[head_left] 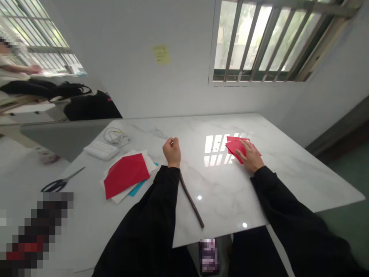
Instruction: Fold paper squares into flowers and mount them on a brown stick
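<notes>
My left hand point(172, 152) is closed in a fist above the middle of the white marbled table; whatever it may hold is hidden. A thin brown stick point(191, 200) lies slanting on the table, its far end disappearing beneath my left wrist. Over on the right, my right hand point(251, 155) rests with fingers stretched out on several red paper pieces point(235, 146). Left of my left forearm is a pile of paper, a large red sheet point(127, 173) on top, with white and blue sheets point(137, 188) showing under it.
Scissors with dark handles point(62, 182) lie at the left. Behind the paper pile are a white box-like object point(101, 150) and a coiled white cable point(117, 135). A yellow note point(162, 54) sticks to the wall beside a barred window point(259, 42). Another person point(17, 73) is at far left.
</notes>
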### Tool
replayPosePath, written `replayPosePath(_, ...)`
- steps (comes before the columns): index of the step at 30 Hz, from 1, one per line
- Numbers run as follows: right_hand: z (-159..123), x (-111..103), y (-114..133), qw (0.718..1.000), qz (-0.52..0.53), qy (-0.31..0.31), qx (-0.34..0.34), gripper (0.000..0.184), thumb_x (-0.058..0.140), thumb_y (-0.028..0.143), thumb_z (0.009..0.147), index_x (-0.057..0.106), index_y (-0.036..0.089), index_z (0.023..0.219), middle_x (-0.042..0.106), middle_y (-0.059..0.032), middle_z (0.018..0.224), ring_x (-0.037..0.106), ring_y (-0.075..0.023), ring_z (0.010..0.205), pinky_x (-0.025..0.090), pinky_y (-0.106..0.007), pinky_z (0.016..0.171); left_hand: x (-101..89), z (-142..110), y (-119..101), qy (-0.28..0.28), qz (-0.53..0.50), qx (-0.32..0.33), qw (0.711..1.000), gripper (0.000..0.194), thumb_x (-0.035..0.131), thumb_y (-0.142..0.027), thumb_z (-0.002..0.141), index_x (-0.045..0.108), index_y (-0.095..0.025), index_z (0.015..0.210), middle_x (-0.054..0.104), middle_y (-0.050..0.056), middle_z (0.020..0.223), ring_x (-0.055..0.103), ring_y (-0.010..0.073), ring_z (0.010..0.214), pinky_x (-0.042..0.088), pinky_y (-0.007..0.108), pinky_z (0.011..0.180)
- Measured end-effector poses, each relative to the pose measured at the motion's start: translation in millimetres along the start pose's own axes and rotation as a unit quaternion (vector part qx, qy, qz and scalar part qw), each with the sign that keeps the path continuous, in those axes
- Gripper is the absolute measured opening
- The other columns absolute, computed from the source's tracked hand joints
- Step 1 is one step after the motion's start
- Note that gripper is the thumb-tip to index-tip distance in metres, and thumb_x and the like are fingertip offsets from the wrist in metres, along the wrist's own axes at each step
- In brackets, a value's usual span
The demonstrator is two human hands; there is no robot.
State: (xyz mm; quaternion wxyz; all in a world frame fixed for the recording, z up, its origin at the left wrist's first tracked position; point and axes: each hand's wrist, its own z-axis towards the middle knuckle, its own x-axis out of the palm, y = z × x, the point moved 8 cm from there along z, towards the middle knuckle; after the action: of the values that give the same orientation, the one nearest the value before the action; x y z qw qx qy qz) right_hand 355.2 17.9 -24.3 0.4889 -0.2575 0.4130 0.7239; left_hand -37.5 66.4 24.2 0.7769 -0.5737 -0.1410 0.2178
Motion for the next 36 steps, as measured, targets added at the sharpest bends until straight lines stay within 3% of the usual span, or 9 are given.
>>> replayPosePath(4, -10, 34, -28, 0.997, -0.004, 0.06, 0.042, 0.061, 0.053, 0.047, 0.1, 0.062, 0.012, 0.148, 0.062, -0.0224, 0.152, 0.056, -0.0393, 0.143, 0.045, -0.058, 0.12, -1.7, -2, 1, 0.012, 0.008, 0.03, 0.999, 0.036, 0.061, -0.031, 0.087, 0.041, -0.023, 0.058, 0.03, -0.007, 0.05, 0.027, 0.0118, 0.052, 0.021, 0.028, 0.053)
replayPosePath(7, -9, 38, -28, 0.997, -0.011, 0.061, 0.047, 0.053, 0.054, 0.045, 0.099, 0.07, 0.014, 0.14, 0.065, -0.0209, 0.149, 0.057, -0.0376, 0.142, 0.044, -0.056, 0.121, -9.7, -9, 5, 0.009, 0.017, 0.034, 0.999, 0.036, 0.061, -0.036, 0.087, 0.042, -0.023, 0.059, 0.031, -0.006, 0.051, 0.028, 0.0119, 0.052, 0.022, 0.027, 0.053)
replayPosePath(13, -8, 28, -24, 0.998, 0.015, 0.04, 0.053, 0.04, 0.056, 0.039, 0.1, 0.077, 0.016, 0.126, 0.074, -0.0176, 0.135, 0.066, -0.0352, 0.129, 0.049, -0.05, 0.115, -22.1, -28, -8, 0.018, 0.04, 0.082, 0.996, 0.039, 0.062, -0.04, 0.087, 0.042, -0.022, 0.059, 0.03, -0.006, 0.054, 0.027, 0.0122, 0.055, 0.023, 0.028, 0.055)
replayPosePath(17, -8, 21, -19, 0.998, 0.013, 0.025, 0.055, 0.035, 0.055, 0.037, 0.101, 0.08, 0.02, 0.118, 0.079, -0.0145, 0.122, 0.071, -0.0329, 0.115, 0.053, -0.046, 0.105, -17.5, -32, -17, 0.031, 0.039, 0.099, 0.994, 0.039, 0.062, -0.039, 0.089, 0.042, -0.022, 0.06, 0.03, -0.006, 0.054, 0.027, 0.0124, 0.055, 0.024, 0.028, 0.057)
replayPosePath(25, -4, -17, -7, 0.993, -0.057, -0.086, 0.057, 0.033, 0.055, 0.038, 0.104, 0.084, 0.023, 0.111, 0.081, -0.0112, 0.12, 0.061, -0.0349, 0.119, 0.042, -0.05, 0.109, -4.5, -38, -15, 0.068, 0.048, 0.108, 0.991, 0.042, 0.063, -0.039, 0.091, 0.04, -0.022, 0.059, 0.028, -0.006, 0.054, 0.025, 0.012, 0.055, 0.022, 0.028, 0.057)
replayPosePath(29, 5, -49, 22, 0.984, -0.014, -0.173, 0.038, 0.031, 0.056, 0.04, 0.106, 0.083, 0.026, 0.114, 0.081, -0.0085, 0.117, 0.059, -0.033, 0.121, 0.041, -0.053, 0.112, 0.8, -36, -6, 0.094, 0.02, 0.079, 0.992, 0.041, 0.066, -0.043, 0.089, 0.045, -0.022, 0.06, 0.031, -0.006, 0.054, 0.028, 0.012, 0.054, 0.025, 0.027, 0.055)
replayPosePath(32, 11, -68, 63, 0.968, 0.105, -0.225, 0.022, 0.03, 0.058, 0.043, 0.106, 0.082, 0.026, 0.113, 0.08, -0.0087, 0.114, 0.063, -0.0302, 0.115, 0.046, -0.052, 0.11, 12.2, -35, 0, 0.147, -0.048, 0.046, 0.987, 0.036, 0.073, -0.047, 0.084, 0.056, -0.022, 0.066, 0.045, -0.004, 0.059, 0.041, 0.0122, 0.058, 0.035, 0.025, 0.058)
replayPosePath(34, 15, -70, 91, 0.942, 0.239, -0.232, 0.03, 0.031, 0.06, 0.047, 0.104, 0.081, 0.027, 0.113, 0.079, -0.0078, 0.114, 0.067, -0.0279, 0.111, 0.051, -0.049, 0.104, 20.7, -37, 3, 0.188, -0.106, 0.013, 0.976, 0.031, 0.081, -0.048, 0.078, 0.068, -0.021, 0.085, 0.063, 0.0, 0.077, 0.056, 0.0139, 0.071, 0.045, 0.026, 0.069)
replayPosePath(36, 19, -57, 116, 0.901, 0.389, -0.184, 0.055, 0.035, 0.062, 0.055, 0.102, 0.08, 0.026, 0.113, 0.079, -0.0063, 0.106, 0.07, -0.025, 0.095, 0.057, -0.044, 0.087, 29.3, -41, 8, 0.231, -0.157, -0.042, 0.959, 0.053, 0.087, -0.051, 0.072, 0.07, -0.024, 0.114, 0.073, 0.007, 0.106, 0.067, 0.0184, 0.091, 0.051, 0.03, 0.082)
